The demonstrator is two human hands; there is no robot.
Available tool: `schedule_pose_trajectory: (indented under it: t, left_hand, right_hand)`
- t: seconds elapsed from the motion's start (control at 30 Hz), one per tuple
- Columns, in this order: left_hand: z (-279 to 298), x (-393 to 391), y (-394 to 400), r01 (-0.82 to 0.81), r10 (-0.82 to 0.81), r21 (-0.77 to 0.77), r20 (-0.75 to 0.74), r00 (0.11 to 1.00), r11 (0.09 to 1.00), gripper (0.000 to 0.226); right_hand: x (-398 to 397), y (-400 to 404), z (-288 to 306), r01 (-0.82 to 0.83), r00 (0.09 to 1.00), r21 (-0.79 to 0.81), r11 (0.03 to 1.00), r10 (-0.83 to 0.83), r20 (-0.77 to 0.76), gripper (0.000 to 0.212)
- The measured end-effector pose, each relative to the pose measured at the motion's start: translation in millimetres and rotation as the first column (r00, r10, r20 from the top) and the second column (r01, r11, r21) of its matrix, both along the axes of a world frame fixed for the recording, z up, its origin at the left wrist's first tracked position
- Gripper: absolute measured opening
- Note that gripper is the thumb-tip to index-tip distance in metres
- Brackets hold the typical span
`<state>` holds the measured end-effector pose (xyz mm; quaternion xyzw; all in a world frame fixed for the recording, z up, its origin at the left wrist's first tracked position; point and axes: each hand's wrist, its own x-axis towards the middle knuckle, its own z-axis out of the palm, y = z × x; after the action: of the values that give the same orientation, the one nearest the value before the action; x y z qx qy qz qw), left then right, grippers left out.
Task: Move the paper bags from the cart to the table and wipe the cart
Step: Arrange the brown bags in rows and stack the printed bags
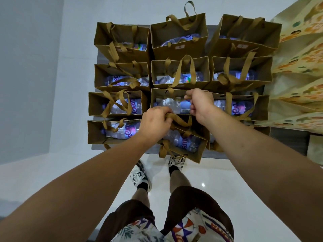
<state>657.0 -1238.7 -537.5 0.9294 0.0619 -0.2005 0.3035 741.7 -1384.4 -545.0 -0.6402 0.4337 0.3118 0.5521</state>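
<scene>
My left hand (154, 122) grips the handles of the 6 o'clock paper bag (183, 151); my right hand (199, 103) is fisted, its hold unclear.

Matt brown paper bags (180, 48), clear plastic bottles (174, 103), glossy white floor (209, 180)

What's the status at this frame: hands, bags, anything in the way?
Left hand grips nearest middle bag's handle. Right hand grips handle of the bag behind. Neighbouring bags packed tight on all sides.
</scene>
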Motion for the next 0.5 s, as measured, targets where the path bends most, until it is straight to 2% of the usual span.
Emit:
schedule_pose_trajectory:
  t: [0.1,0.2,0.3,0.37,0.5]
  left_hand:
    - [13.8,8.0,-6.5,-0.021,0.021,0.008,0.009,1.0,1.0,0.043]
    - [36.7,23.7,-16.1,0.031,-0.031,-0.006,0.032,0.999,1.0,0.06]
    - [60.0,38.7,-21.1,0.082,-0.084,0.029,0.074,0.994,0.996,0.041]
    - [79.8,43.5,-19.4,0.04,-0.043,0.027,0.122,0.992,0.999,0.025]
    - [128.5,49.1,-12.7,-0.018,0.04,-0.085,0.27,0.962,0.996,0.037]
  right_hand:
    - [-7.9,-1.5,33.8,-0.112,0.993,0.099,0.989,0.108,0.05,0.015]
    - [-1.9,0.4,77.3,-0.152,0.974,0.106,0.983,0.131,0.185,0.012]
    - [4.9,4.8,119.4,-0.173,0.946,0.1,0.98,0.137,0.293,0.014]
    - [5.1,5.3,143.2,-0.173,0.93,0.079,0.982,0.136,0.342,0.017]
    - [-2.7,5.5,187.2,-0.179,0.896,0.071,0.981,0.133,0.424,0.02]
